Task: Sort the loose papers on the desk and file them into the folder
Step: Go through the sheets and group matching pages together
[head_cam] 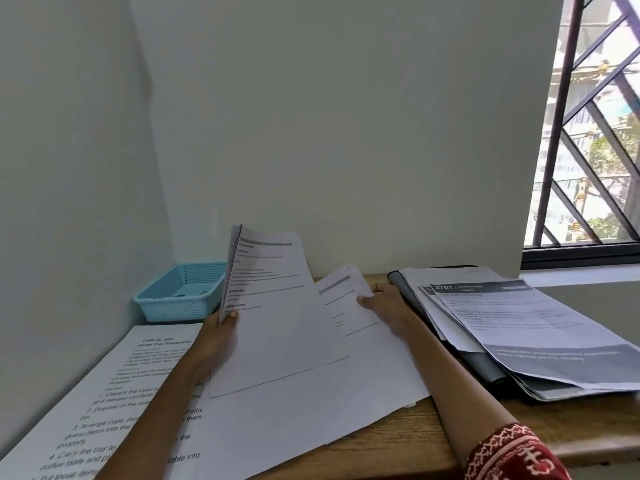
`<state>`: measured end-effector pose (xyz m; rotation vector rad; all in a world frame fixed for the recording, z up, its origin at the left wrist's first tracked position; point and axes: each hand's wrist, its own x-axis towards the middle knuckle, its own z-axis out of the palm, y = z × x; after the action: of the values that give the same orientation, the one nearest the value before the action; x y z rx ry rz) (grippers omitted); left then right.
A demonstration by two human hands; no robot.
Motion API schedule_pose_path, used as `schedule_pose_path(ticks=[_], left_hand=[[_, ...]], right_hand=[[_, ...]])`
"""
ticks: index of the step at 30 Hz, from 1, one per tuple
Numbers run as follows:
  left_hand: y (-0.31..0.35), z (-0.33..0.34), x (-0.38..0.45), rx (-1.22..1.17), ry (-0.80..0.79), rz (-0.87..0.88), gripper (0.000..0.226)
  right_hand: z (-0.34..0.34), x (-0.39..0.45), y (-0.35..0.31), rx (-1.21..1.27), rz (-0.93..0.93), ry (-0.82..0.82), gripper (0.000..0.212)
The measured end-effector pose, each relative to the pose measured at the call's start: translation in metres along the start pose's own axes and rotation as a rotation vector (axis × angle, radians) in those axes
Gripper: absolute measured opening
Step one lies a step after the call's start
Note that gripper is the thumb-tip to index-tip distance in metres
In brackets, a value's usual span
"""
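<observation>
My left hand grips a small stack of printed sheets by its left edge and holds it tilted up above the desk. My right hand pinches the right edge of another printed sheet lying behind that stack. Several blank white sheets spread flat under both. At the right lies an open dark folder with a pile of printed papers on it. A large-print instruction sheet lies at the left.
A light blue plastic basket sits in the back left corner against the wall. The wooden desk shows bare at the front right. A barred window is at the upper right.
</observation>
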<state>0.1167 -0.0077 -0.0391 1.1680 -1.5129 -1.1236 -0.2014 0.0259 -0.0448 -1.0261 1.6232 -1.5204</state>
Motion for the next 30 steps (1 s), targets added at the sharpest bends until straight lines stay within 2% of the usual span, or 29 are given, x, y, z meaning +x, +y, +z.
schedule_pose_path(ticks=[2, 9, 11, 13, 15, 21, 24, 30], left_hand=[[-0.001, 0.000, -0.001, -0.014, 0.002, 0.006, 0.041], [0.000, 0.002, -0.005, -0.003, 0.026, 0.052, 0.041], [-0.001, 0.001, -0.006, 0.025, 0.026, 0.046, 0.042], [0.000, -0.001, -0.008, 0.061, 0.025, 0.051, 0.041], [0.000, -0.002, -0.010, 0.091, 0.023, 0.082, 0.042], [0.004, -0.004, -0.015, 0.097, 0.007, 0.070, 0.044], [0.002, -0.004, -0.010, 0.073, 0.023, 0.067, 0.043], [0.003, -0.006, -0.006, -0.055, 0.082, 0.045, 0.042]], right_hand=[[0.001, 0.000, 0.001, 0.032, -0.006, 0.009, 0.023], [-0.002, -0.005, 0.000, 0.035, -0.039, 0.008, 0.015], [-0.001, -0.003, -0.001, -0.054, -0.050, 0.008, 0.013], [0.000, -0.003, -0.002, -0.304, -0.121, 0.028, 0.010], [0.000, -0.004, -0.004, -0.465, -0.198, 0.111, 0.013], [-0.019, -0.008, -0.026, -0.524, -0.316, 0.390, 0.012], [-0.029, -0.006, -0.054, -0.484, -0.401, 0.452, 0.013], [-0.035, -0.014, -0.101, -0.270, -0.636, 0.753, 0.012]])
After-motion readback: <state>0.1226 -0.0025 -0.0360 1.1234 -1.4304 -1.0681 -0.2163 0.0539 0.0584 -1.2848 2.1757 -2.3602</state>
